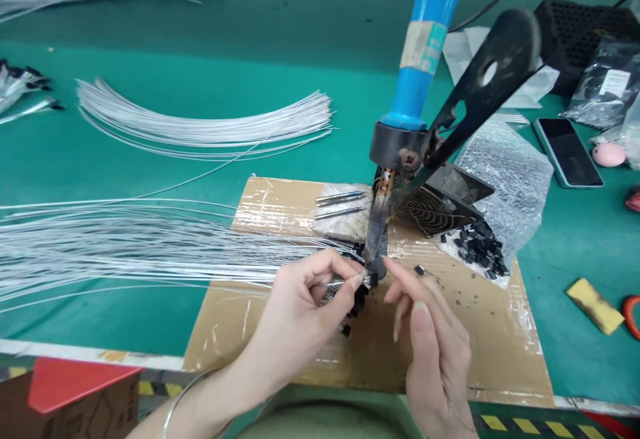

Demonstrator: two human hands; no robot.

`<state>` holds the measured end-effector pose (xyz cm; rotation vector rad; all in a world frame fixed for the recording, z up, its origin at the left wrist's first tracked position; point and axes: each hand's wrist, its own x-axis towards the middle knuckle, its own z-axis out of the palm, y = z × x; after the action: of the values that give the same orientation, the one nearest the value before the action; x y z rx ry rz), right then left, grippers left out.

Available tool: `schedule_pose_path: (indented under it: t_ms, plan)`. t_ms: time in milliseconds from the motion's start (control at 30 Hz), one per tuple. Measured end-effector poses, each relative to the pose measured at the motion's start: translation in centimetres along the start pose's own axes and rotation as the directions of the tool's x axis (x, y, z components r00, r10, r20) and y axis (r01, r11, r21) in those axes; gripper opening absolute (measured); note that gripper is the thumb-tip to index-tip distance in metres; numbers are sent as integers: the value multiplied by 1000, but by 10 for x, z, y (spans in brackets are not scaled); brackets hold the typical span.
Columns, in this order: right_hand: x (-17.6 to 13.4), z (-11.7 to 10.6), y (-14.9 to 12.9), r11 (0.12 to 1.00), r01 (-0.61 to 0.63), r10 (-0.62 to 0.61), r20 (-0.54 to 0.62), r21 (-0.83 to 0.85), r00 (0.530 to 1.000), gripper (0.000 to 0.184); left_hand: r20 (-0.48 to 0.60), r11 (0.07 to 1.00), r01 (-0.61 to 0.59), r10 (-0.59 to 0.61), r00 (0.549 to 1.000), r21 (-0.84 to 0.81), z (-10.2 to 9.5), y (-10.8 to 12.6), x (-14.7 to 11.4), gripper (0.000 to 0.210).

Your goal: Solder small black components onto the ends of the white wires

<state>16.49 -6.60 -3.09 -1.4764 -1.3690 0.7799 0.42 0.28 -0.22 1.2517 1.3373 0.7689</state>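
My left hand [320, 312] pinches a thin white wire between thumb and fingertips. A small black connector [373, 279] sits at that wire's end, right under the tip of a blue-handled soldering iron [376, 226]; whether they touch I cannot tell. Just right of the connector, my right hand [433, 339] has its fingers apart and holds nothing I can see. Beneath and beyond my left hand runs a wide bundle of white wires [150, 249], with black connectors [359, 302] at their right ends, partly hidden by the hand.
A black metal bracket [470, 86] clamps the iron over a cardboard sheet [480, 332]. Loose black connectors [483, 249] lie on a plastic bag at right. Behind are another wire bundle [210, 126] and metal rods [340, 206]. A phone [567, 152] and yellow sponge [595, 306] lie farther right.
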Motion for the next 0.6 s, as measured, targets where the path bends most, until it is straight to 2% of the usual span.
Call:
schedule_pose_path:
  t_ms: [67, 200, 267, 367, 467, 600]
  plan:
    - [-1, 1, 0, 999, -2, 0, -39, -42, 999, 44, -7, 1000, 2, -2, 1000, 3, 0, -1, 1, 16]
    - [-3, 6, -6, 996, -86, 82, -105, -34, 991, 47, -15, 1000, -13, 13, 1000, 11, 0, -2, 4, 16]
    - [-2, 7, -8, 995, -92, 87, -118, -34, 989, 42, -25, 999, -30, 30, 999, 19, 0, -1, 5, 16]
    - [3, 6, -5, 995, -24, 13, -113, -97, 994, 14, -33, 999, -39, 40, 999, 24, 0, 1, 5, 17]
    - [10, 2, -1, 987, 85, -97, -84, -137, 992, 24, -34, 999, -24, 25, 999, 21, 0, 2, 4, 17]
    - [14, 3, -1, 988, 140, -144, -72, -59, 987, 21, -28, 1000, 3, -3, 1000, -2, -1, 2, 5, 18]
